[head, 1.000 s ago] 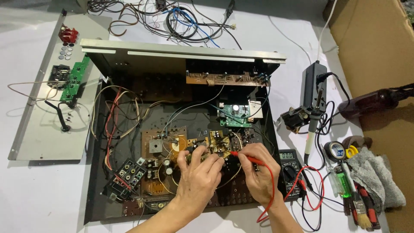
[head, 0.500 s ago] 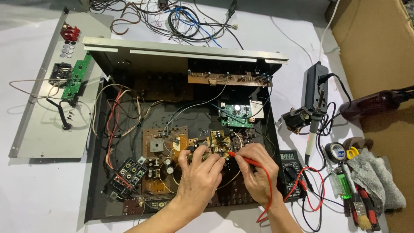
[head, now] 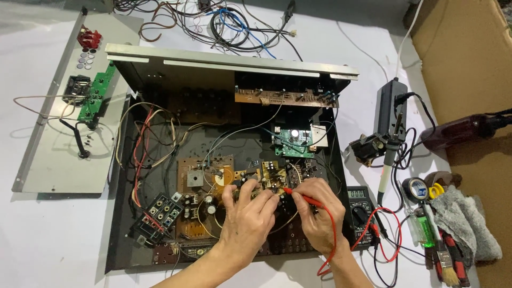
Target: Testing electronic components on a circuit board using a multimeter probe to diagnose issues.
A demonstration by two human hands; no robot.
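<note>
Looking down from the head view, the only one here, into an opened black amplifier chassis point(head: 114, 213) on a white table. Probing in hand, judging by the pose: right hand point(head: 317, 216) closed in a pen-like pinch on the red probe point(head: 298, 196), tip laid onto the small tan circuit board point(head: 266, 176) in the middle of the chassis, just beside the left fingertips. From the probe, following the red lead point(head: 333, 234) down past the wrist and round to the black multimeter point(head: 360, 210) at the chassis's right edge. Left hand point(head: 248, 226) arched over the same board, fingers bent and pressed down among the components; cannot tell whether pinching a second probe or merely bracing, the fingertips hiding whatever lies under them. Around the work: a green board point(head: 292, 140) farther back, a block of sockets point(head: 157, 213) at the near left, a loose metal panel point(head: 53, 160) lying well apart to the left, and a tangle of cables point(head: 229, 21) beyond the upright front plate. To the right, a soldering iron point(head: 388, 160) resting on its stand, rolls of tape point(head: 416, 188), a grey cloth point(head: 464, 224) and a brush point(head: 445, 264), all untouched. As a judgement: calls for a steady probe tip on one contact only, with no slipping across the closely packed neighbouring joints, a firm left-hand hold on the board, and a clear glance over to the meter's display without shifting either hand.
</note>
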